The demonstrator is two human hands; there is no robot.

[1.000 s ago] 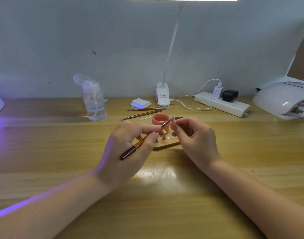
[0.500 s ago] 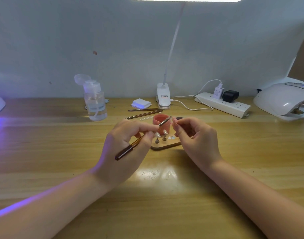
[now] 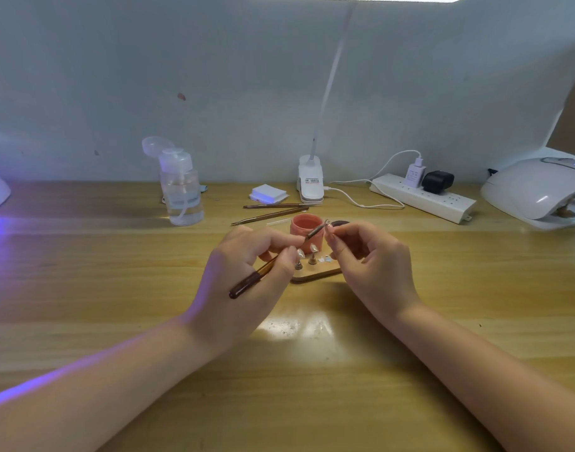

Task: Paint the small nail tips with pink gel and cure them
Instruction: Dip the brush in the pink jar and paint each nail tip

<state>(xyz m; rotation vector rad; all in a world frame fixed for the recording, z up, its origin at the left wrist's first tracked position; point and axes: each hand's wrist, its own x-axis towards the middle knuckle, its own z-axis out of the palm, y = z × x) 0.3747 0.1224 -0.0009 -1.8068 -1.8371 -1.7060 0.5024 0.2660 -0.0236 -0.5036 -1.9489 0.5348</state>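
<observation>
Fingers of the left hand pinch a brown-handled gel brush, angled up so its bristle end meets the right hand. That hand's thumb and forefinger pinch something tiny at the bristles, too small to identify. Just behind them sits an open pink gel jar. Between the hands, a wooden holder on the surface carries two upright, pale nail tips. Farther back stand a pump bottle, spare brushes, a power strip and, far right, a white curing lamp.
</observation>
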